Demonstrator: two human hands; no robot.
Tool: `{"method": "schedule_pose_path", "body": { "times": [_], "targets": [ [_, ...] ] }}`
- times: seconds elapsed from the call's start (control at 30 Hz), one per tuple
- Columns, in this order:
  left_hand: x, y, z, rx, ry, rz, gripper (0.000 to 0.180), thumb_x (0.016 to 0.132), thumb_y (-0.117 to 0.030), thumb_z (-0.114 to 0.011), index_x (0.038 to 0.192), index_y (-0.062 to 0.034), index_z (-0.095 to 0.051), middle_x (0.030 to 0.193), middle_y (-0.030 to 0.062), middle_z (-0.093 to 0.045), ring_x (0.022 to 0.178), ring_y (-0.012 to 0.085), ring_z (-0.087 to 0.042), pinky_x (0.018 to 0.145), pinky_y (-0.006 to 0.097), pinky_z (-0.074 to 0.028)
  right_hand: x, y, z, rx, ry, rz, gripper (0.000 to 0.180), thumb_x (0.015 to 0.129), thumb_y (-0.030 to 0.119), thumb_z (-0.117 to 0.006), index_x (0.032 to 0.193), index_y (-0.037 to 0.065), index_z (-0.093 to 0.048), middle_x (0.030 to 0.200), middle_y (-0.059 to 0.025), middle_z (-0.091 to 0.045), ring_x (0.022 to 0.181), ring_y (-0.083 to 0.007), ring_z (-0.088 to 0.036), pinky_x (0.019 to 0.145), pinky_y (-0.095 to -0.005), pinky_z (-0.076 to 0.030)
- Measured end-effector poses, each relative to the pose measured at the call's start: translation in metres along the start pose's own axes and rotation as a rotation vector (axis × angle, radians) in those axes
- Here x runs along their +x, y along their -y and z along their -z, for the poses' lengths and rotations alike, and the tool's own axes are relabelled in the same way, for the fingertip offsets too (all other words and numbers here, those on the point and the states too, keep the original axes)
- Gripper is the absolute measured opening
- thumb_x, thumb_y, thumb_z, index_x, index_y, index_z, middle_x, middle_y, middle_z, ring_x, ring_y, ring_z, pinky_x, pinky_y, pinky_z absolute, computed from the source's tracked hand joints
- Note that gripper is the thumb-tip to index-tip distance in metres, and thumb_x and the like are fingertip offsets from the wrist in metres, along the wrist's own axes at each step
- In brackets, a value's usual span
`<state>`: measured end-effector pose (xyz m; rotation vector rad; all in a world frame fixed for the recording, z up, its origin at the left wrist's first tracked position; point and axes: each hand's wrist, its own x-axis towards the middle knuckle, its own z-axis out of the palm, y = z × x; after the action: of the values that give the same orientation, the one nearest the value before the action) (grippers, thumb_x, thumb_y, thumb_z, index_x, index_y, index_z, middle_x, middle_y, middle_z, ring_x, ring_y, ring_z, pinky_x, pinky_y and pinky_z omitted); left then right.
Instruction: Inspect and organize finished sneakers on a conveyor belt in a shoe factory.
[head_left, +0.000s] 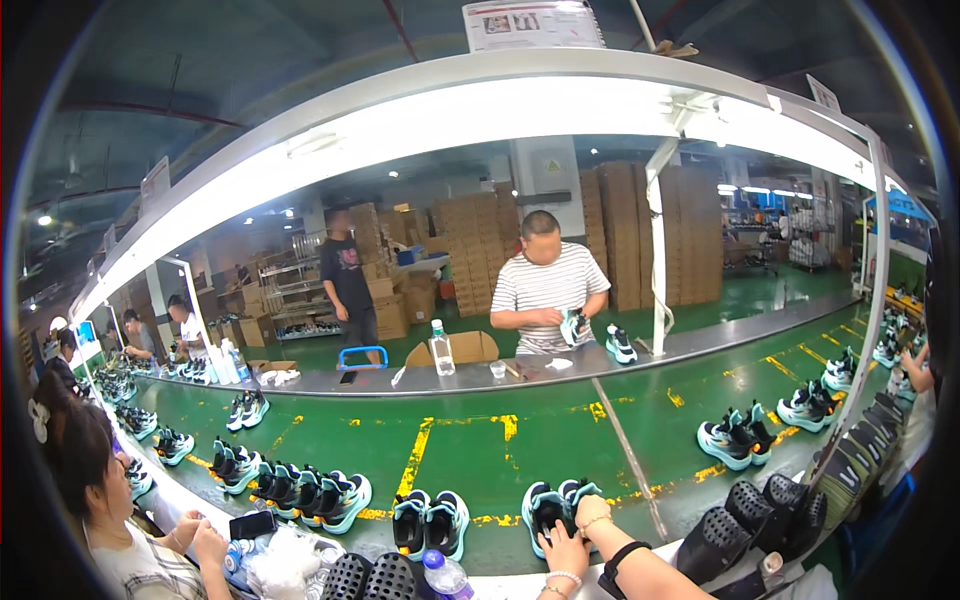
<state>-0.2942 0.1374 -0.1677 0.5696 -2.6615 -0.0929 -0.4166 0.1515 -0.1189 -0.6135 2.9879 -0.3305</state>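
Observation:
A pair of black sneakers with pale turquoise soles stands on the green belt in front of me. My left hand (563,553) is at the heel of the left sneaker (545,513), its fingers bent over the near edge. My right hand (592,512) closes over the collar of the right sneaker (574,490), covering much of it. A beaded bracelet circles my left wrist; a dark band crosses my right forearm. Just left stands another matching pair (430,522), untouched.
More sneakers (310,492) line the green belt (480,440) on both sides. Black perforated clogs (715,540) and a purple-capped bottle (445,575) sit along the near edge. Opposite, a person in a striped shirt (550,285) handles a sneaker. A co-worker (120,510) sits at left.

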Motion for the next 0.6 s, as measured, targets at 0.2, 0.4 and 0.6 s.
{"method": "schedule_pose_path", "body": {
  "times": [0.2,0.4,0.6],
  "targets": [
    [-0.002,-0.01,-0.012,0.07,-0.085,0.019,0.033,0.086,-0.04,-0.056,0.113,-0.0243,-0.068,0.14,0.0215,-0.044,0.131,0.0329,-0.039,0.109,0.064,-0.012,0.016,-0.02,-0.019,0.024,0.022,0.049,0.031,0.08,0.02,-0.066,0.105,0.002,-0.069,0.111,-0.0193,-0.067,0.105,-0.0315,-0.065,0.09,-0.0393,-0.052],
    [0.016,0.019,0.073,-0.893,-0.119,0.06,0.025,0.087,-0.025,-0.063,0.105,-0.0093,-0.07,0.099,0.0129,-0.07,0.093,0.0254,-0.066,0.078,0.038,-0.051,-0.101,-0.034,0.052,0.773,-0.288,0.382,0.021,0.084,0.017,-0.064,0.099,0.001,-0.064,0.078,-0.0179,-0.069,0.076,-0.0323,-0.068,0.067,-0.0398,-0.054],
    [-0.065,-0.003,0.401,-1.745,0.225,-0.548,0.02,0.094,-0.006,-0.051,0.083,0.0068,-0.062,0.086,0.0142,-0.064,0.09,0.0195,-0.061,0.083,0.032,-0.047,-0.222,-0.109,0.042,1.068,-0.114,0.181,0.018,0.093,0.014,-0.057,0.099,0.001,-0.067,0.061,-0.002,-0.06,0.054,-0.0072,-0.056,0.051,-0.0244,-0.046]
  ]
}}
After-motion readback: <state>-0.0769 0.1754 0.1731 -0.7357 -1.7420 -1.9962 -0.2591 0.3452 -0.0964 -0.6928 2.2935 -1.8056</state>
